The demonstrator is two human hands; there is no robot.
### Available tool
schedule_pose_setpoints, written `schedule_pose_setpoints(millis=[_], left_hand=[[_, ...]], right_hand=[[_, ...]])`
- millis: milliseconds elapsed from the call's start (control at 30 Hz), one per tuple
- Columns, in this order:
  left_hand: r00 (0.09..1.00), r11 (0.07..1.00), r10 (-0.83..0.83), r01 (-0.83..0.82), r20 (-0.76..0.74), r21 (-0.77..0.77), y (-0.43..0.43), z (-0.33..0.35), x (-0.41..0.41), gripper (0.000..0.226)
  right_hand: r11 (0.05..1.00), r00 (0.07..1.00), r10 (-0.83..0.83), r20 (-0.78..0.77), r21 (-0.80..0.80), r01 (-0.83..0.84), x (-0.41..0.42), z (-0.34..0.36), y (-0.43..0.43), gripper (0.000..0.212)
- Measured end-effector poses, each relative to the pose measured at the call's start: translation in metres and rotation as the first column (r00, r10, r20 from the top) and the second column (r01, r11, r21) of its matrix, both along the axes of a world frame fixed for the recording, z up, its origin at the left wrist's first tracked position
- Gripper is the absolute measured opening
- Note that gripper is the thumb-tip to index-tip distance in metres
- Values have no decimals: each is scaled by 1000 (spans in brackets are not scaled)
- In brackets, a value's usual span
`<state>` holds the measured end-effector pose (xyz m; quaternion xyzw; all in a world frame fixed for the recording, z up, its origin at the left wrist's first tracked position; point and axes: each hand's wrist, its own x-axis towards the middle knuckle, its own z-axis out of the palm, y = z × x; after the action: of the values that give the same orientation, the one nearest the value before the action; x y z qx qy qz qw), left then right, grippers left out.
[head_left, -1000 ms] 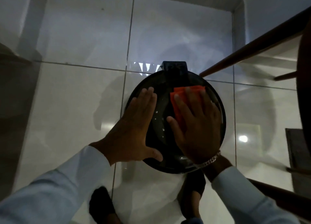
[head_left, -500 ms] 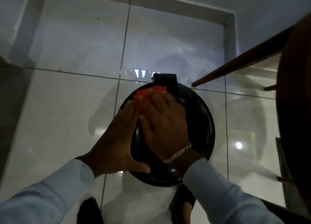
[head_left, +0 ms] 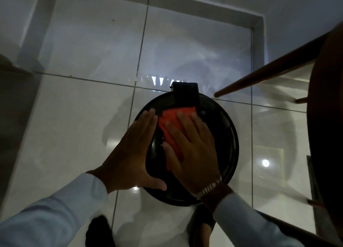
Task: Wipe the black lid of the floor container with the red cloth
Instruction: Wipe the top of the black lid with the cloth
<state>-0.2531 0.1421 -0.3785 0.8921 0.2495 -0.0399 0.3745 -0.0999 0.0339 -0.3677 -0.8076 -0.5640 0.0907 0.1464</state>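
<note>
The round black lid (head_left: 219, 135) of the floor container was seen from directly above, resting over glossy pale floor tiles (head_left: 74, 126), with its rectangular hinge block (head_left: 185, 94) at the far edge. The red cloth (head_left: 172, 122) was found spread flat on the far-left part of the lid, its far edge lying just short of the hinge block. The right hand (head_left: 193, 152) was laid palm-down over the cloth, fingers extended and slightly spread, pressing the cloth against the lid rather than gripping it; the cloth showed beyond the fingertips and along the thumb side. A light metal bracelet (head_left: 209, 188) was noted at the right wrist, above a pale sleeve (head_left: 246, 222). The left hand (head_left: 133, 153) was placed flat and open on the left edge of the lid, fingers together and pointing away, the thumb stretched across the near-left rim; nothing was held in it. The fingertips of the left hand were just beside the left edge of the cloth; contact could not be confirmed. The right half of the lid was left uncovered and showed faint sheen. A brown wooden furniture leg (head_left: 269, 70) was recorded slanting down to the tiles just beyond the far-right edge of the lid. Dark footwear (head_left: 98, 232) was partly visible at the near edge of the view. Lighting was dim.
</note>
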Motion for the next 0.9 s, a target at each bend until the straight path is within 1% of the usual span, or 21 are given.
schedule_pose_setpoints(millis=[67, 100, 167, 233, 267, 300, 333, 400, 433, 467, 533, 633, 667, 700, 733, 767, 833, 867, 900], left_hand=[[1000, 1000, 4, -4, -3, 0, 0, 1, 0, 151], [1000, 1000, 2, -2, -1, 2, 0, 2, 0, 151], [1000, 1000, -3, 3, 4, 10, 0, 1, 0, 150], [1000, 1000, -6, 6, 0, 21, 1, 0, 1, 150], [1000, 1000, -5, 5, -2, 21, 1, -1, 1, 151], [1000, 1000, -4, 4, -3, 19, 1, -1, 0, 152], [1000, 1000, -5, 5, -3, 17, 1, -1, 1, 152], [1000, 1000, -9, 9, 0, 21, 1, 0, 1, 152], [1000, 1000, -11, 11, -1, 21, 1, 0, 1, 151], [1000, 1000, -12, 12, -4, 17, 1, 1, 1, 151], [1000, 1000, -8, 9, -7, 14, 1, 1, 0, 150], [1000, 999, -13, 13, -12, 34, 0, -2, 2, 151], [1000, 999, -11, 12, -11, 41, 0, -2, 3, 151], [1000, 999, -9, 10, -8, 45, 1, -2, 3, 152], [1000, 999, -6, 7, -3, 46, 1, -2, 3, 152], [1000, 999, -3, 2, 6, 41, 1, -1, 3, 153], [1000, 999, -2, 1, 18, 38, 1, -2, 2, 150], [1000, 999, -9, 8, 14, 44, 0, -1, 1, 149], [1000, 999, -17, 17, 4, 45, 0, -1, 1, 149]], right_hand=[[999, 999, -28, -15, 16, 28, 7, 2, -29, 48], [996, 996, -85, -41, 26, 86, 15, 3, -34, 49], [973, 970, -226, -87, 34, 229, 29, 6, -20, 50], [943, 939, -331, -90, 15, 334, 28, 6, 13, 51], [943, 941, -331, -71, 7, 332, 20, 6, 27, 50], [959, 958, -282, -50, 10, 283, 10, 6, 33, 50], [980, 979, -199, -33, 10, 200, 0, 5, 30, 50], [999, 1000, -31, 0, -31, 31, -15, 3, -1, 50], [999, 1000, 7, 11, -53, -6, -15, 3, -22, 51], [998, 1000, 2, 7, -61, -2, -10, 4, -41, 51], [995, 995, -96, -30, -38, 95, 8, 5, -58, 51], [958, 955, -287, -76, -18, 286, 23, 4, -26, 53], [952, 950, -306, -66, -19, 305, 19, 5, -8, 52], [961, 959, -277, -51, -9, 277, 9, 6, 7, 51], [978, 978, -206, -42, 7, 207, -2, 6, 15, 50], [994, 994, -107, -37, 3, 107, -13, 4, 14, 50], [996, 996, 74, -42, -56, -76, -26, 3, -10, 50], [991, 993, 110, -40, -71, -112, -23, 2, -27, 50], [992, 994, 106, -41, -71, -108, -15, 4, -44, 50]])
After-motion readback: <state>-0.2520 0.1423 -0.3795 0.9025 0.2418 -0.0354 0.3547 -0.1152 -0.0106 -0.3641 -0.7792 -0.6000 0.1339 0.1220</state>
